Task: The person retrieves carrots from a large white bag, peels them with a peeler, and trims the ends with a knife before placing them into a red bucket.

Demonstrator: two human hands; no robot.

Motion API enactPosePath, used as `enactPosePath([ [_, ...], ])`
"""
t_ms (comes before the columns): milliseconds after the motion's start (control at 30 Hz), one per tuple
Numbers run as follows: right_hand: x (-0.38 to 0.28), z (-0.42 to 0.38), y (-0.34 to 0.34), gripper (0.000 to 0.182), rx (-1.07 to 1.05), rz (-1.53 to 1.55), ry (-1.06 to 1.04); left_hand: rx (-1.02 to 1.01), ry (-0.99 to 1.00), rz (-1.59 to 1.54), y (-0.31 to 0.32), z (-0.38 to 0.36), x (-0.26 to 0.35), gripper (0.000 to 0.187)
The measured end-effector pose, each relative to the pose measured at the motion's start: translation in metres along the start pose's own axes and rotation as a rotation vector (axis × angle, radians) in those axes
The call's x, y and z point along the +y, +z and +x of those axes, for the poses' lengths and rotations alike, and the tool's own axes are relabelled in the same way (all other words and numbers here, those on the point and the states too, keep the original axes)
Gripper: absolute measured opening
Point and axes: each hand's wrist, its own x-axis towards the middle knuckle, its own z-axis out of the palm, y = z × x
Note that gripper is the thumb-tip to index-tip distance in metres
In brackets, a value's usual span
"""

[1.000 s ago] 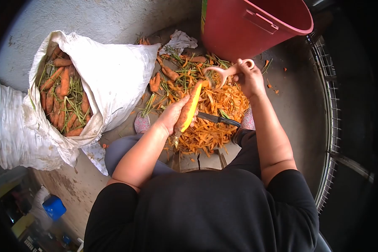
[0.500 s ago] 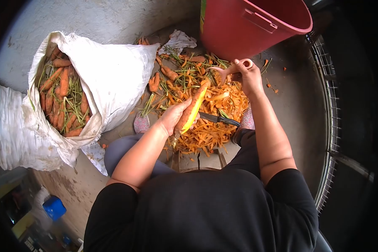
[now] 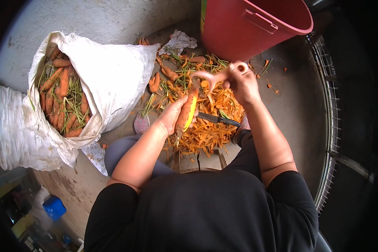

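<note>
Carrot (image 3: 186,113) part-peeled, near frame centre, clasped in left hand (image 3: 171,116); right hand (image 3: 244,86) pinches peeler (image 3: 219,76) by handle near carrot's upper end; step judged: peeling; next stroke likely needs steady hold

A rough, pale grey wall (image 3: 113,25) fills the top left, with small marks on it; the floor (image 3: 298,105) is hard and grey; nearer the bottom left it looks browner, with dark stains (image 3: 65,181) on it; a wire grid (image 3: 333,101) runs down the right side, and a metal bar (image 3: 352,164) sticks out beside it; past the grid it is very dark; at the bottom left a blue box (image 3: 54,208) sits next to some clutter (image 3: 21,220), too blurry to name; soft light falls on the wall and floor.
</note>
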Motion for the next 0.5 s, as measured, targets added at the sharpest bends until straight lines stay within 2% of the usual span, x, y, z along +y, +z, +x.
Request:
enactPosePath([
  [33, -0.002, -0.007, 0.009, 0.015, -0.111, 0.028, 0.077, -0.012, -0.013, -0.024, 0.000, 0.000, 0.000, 0.038],
  [133, 0.022, -0.020, 0.018, 0.019, -0.354, -0.013, 0.304, 0.163, 0.053, 0.129, 0.006, 0.000, -0.001, 0.036],
  [167, 0.026, -0.023, 0.022, 0.020, -0.398, 0.019, 0.358, 0.108, 0.061, 0.114, 0.002, 0.001, -0.003, 0.036],
  [233, 0.022, -0.015, 0.012, 0.021, -0.293, -0.102, 0.358, 0.000, 0.077, 0.080, -0.003, 0.001, -0.006, 0.035],
  [267, 0.021, -0.007, 0.004, 0.021, -0.203, -0.059, 0.305, 0.023, 0.076, 0.153, 0.001, -0.002, -0.005, 0.038],
  [367, 0.011, 0.019, -0.029, 0.019, 0.094, -0.051, 0.100, -0.155, -0.039, 0.001, 0.004, -0.002, -0.004, 0.041],
  [400, 0.003, 0.021, -0.032, 0.019, 0.205, -0.108, 0.037, -0.102, -0.046, 0.038, 0.003, -0.002, -0.005, 0.045],
  [433, -0.001, 0.022, -0.034, 0.020, 0.263, -0.189, -0.006, -0.112, -0.038, 0.016, 0.003, -0.003, -0.004, 0.044],
  [500, 0.001, 0.014, -0.023, 0.020, 0.276, -0.092, 0.019, -0.131, -0.020, -0.028, 0.002, -0.002, -0.001, 0.042],
])
